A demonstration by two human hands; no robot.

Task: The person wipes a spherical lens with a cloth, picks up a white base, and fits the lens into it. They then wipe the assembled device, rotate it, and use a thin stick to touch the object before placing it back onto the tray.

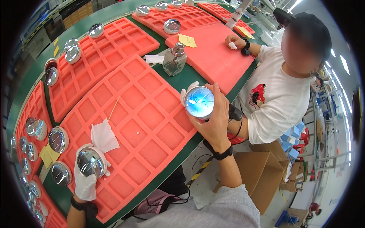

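Tray (154,131) of red foam, gridded with square pockets, lies on the green worktop (179,80) and serves as the reference for all positions. Left hand (86,182), white-gloved, is over the tray's near left portion; its fingers are clamped around a mirrored dome (90,162). The outline of this dome is round; its central axis leans, with the reflective face directed upward and slightly left and the pale rim exposed on the right side. Right hand (213,121), bare, is beyond the tray's right edge; its fingers are clamped on the rim of a blue-lit dome (199,101), also round, with the central axis directed up toward the head and the bright face uppermost. White-covered fingertips (183,95) contact this dome's left edge; whose they are cannot be told. A white cloth (104,135) lies on the tray's left half, with a thin stick (114,108) extending from its far edge. A glass bottle (174,62) with a metal top stands upright just beyond the tray's far right corner.
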